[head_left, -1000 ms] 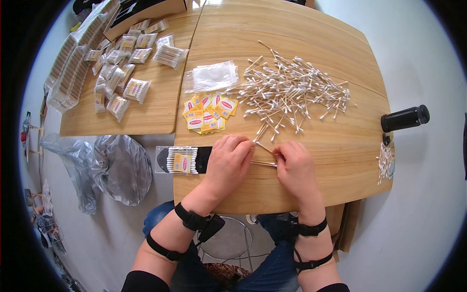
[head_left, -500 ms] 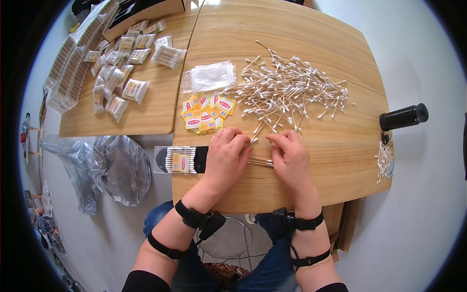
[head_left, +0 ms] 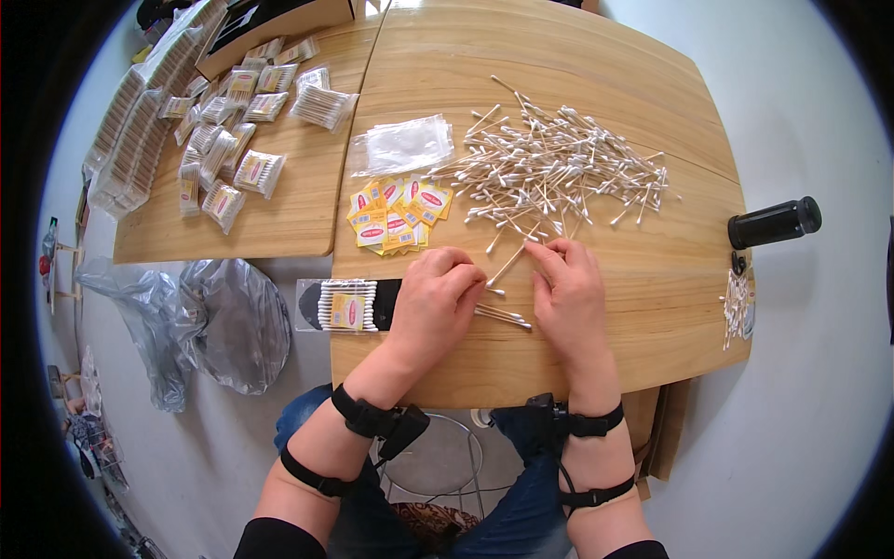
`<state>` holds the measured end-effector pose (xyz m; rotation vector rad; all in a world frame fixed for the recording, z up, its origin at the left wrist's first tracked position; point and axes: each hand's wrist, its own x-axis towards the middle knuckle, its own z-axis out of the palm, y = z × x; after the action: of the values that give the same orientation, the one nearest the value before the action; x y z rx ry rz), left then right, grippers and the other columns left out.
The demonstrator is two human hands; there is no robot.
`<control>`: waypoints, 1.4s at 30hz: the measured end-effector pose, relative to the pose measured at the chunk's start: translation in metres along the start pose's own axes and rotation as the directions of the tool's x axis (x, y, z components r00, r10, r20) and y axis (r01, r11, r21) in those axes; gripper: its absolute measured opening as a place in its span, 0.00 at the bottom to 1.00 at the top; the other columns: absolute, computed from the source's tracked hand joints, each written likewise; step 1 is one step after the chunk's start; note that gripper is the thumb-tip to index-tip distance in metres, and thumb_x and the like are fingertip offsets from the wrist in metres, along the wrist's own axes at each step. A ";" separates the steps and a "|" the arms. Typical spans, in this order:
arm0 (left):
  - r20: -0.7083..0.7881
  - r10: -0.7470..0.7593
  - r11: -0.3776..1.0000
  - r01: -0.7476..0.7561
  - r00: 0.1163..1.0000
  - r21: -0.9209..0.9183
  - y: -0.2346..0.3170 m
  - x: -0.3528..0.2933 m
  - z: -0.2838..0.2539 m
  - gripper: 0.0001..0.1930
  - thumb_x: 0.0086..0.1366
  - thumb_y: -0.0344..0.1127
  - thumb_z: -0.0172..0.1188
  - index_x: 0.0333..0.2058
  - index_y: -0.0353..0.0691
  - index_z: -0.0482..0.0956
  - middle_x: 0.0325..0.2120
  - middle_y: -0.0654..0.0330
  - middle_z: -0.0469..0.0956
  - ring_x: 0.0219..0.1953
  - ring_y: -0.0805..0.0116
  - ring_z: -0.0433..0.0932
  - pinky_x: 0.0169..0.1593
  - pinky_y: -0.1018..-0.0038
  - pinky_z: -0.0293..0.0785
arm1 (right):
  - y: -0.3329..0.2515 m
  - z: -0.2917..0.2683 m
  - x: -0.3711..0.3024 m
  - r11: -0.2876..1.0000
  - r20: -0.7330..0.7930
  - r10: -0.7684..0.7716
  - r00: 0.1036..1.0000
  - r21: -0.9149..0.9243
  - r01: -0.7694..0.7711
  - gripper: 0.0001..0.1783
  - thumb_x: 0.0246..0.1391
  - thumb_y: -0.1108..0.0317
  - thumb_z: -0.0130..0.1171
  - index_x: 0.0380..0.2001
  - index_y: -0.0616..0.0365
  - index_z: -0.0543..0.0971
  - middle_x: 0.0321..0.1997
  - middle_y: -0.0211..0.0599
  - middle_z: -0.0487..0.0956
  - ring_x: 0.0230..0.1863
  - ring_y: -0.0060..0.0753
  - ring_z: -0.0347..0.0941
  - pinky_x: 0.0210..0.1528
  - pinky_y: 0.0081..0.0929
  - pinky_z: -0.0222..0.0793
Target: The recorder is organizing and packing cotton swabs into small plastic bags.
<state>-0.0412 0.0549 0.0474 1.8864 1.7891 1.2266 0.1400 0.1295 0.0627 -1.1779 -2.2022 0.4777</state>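
Observation:
My left hand (head_left: 434, 303) is closed at the near edge of the table, with several cotton swabs (head_left: 505, 317) sticking out from under its fingers to the right. My right hand (head_left: 570, 291) pinches the upper end of a single cotton swab (head_left: 508, 264), whose lower tip points at my left fingertips. A clear bag of cotton swabs (head_left: 348, 304) with a yellow card lies on a black strip (head_left: 388, 305) left of my left hand. Beyond both hands spreads a loose heap of cotton swabs (head_left: 568, 168).
Yellow cards (head_left: 396, 219) and empty clear bags (head_left: 405, 146) lie left of the heap. Filled packets (head_left: 223, 140) cover the left table, beside a stacked row of packs (head_left: 140, 130). A black bottle (head_left: 773, 224) lies at the right edge. Grey plastic bags (head_left: 233, 321) hang below.
My right hand has shifted slightly right and away from my left hand, and now pinches a cotton swab near the heap. My left hand has hardly moved.

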 end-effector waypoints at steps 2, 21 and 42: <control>-0.013 -0.009 0.999 0.010 1.000 0.036 0.002 0.000 -0.004 0.04 0.57 0.26 0.67 0.32 0.38 0.81 0.34 0.56 0.78 0.39 0.53 0.77 0.44 0.61 0.73 | 0.001 -0.002 -0.001 1.000 0.009 -0.012 1.000 -0.015 0.012 0.14 0.49 0.79 0.63 0.42 0.57 0.84 0.41 0.41 0.77 0.45 0.46 0.74 0.48 0.39 0.72; 0.088 0.034 0.996 -0.041 0.996 0.081 0.000 -0.014 -0.010 0.05 0.60 0.26 0.64 0.35 0.39 0.80 0.31 0.56 0.77 0.38 0.52 0.77 0.43 0.60 0.73 | -0.001 0.000 -0.003 0.999 0.115 -0.035 0.993 0.020 0.033 0.06 0.47 0.74 0.68 0.27 0.57 0.79 0.32 0.37 0.74 0.39 0.44 0.72 0.41 0.40 0.70; 0.066 -0.024 1.000 0.022 0.998 0.018 0.006 -0.012 -0.003 0.05 0.58 0.30 0.67 0.32 0.39 0.81 0.38 0.57 0.77 0.41 0.53 0.76 0.47 0.62 0.71 | 0.003 -0.006 -0.005 0.999 0.130 0.042 0.991 -0.002 -0.042 0.07 0.46 0.73 0.66 0.28 0.56 0.77 0.31 0.40 0.75 0.37 0.49 0.74 0.39 0.41 0.71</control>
<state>-0.0379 0.0415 0.0488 1.8878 1.7880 1.1308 0.1478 0.1272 0.0636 -1.2261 -2.2904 0.5873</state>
